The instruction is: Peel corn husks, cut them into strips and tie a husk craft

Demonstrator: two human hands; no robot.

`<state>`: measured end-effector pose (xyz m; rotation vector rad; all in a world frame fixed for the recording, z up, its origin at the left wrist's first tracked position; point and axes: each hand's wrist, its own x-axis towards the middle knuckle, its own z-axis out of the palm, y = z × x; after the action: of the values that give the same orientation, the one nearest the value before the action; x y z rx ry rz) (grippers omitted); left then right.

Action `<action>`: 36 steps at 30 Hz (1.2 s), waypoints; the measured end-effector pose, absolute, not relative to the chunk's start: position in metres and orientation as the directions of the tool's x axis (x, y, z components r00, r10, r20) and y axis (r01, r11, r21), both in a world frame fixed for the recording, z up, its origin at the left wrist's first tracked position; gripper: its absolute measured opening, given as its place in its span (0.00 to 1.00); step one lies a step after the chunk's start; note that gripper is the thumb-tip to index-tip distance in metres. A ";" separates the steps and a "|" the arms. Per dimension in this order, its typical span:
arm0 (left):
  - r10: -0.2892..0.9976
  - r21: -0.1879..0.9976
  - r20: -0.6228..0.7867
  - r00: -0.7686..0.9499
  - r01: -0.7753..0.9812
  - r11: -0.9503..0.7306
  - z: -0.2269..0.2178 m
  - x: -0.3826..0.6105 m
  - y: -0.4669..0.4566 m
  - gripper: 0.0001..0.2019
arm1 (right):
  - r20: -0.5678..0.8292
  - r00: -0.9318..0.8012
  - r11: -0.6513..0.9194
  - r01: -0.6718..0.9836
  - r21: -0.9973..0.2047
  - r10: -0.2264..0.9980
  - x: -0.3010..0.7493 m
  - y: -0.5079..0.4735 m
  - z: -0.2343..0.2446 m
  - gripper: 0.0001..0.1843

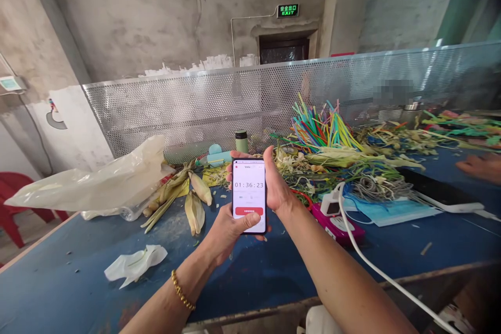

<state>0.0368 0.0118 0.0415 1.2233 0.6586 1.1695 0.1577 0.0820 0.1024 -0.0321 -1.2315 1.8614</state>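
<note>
A smartphone (249,177) is held upright above the blue table (156,287); its lit screen reads 01:36:23 over a red button. My left hand (229,229) grips its lower left part, the thumb lying over the screen by the red button. My right hand (277,188) is wrapped round its right edge with the thumb pointing up, and fingertips show behind the phone's left side. Beyond the phone lie husks and plant scraps (289,162). Left of my hands are corn husks (194,214).
A clear plastic bag (97,182) and a crumpled white sheet (136,265) lie left. Right are a magenta power strip (344,229) with a white cable (364,255), a blue mask (395,210), a black phone (434,188) and another person's hand (479,167). Coloured pipe cleaners (324,125) are piled before a perforated metal screen (188,109).
</note>
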 end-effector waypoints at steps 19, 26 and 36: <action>0.911 0.936 0.214 0.351 -0.341 -0.089 0.038 0.035 0.014 0.20 | 0.418 -0.626 -0.125 -0.639 -0.759 0.658 0.158 0.082 0.102 0.43; 0.910 0.941 0.210 0.356 -0.326 -0.090 0.038 0.036 0.013 0.20 | 0.423 -0.625 -0.128 -0.644 -0.754 0.656 0.158 0.082 0.103 0.43; 0.904 0.941 0.225 0.363 -0.322 -0.104 0.041 0.037 0.009 0.18 | 0.403 -0.630 -0.145 -0.637 -0.757 0.664 0.158 0.076 0.107 0.44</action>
<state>0.0366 0.0087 0.0412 1.2696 0.6084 1.1490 0.1582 0.0762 0.1066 -0.0335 -1.2286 1.8879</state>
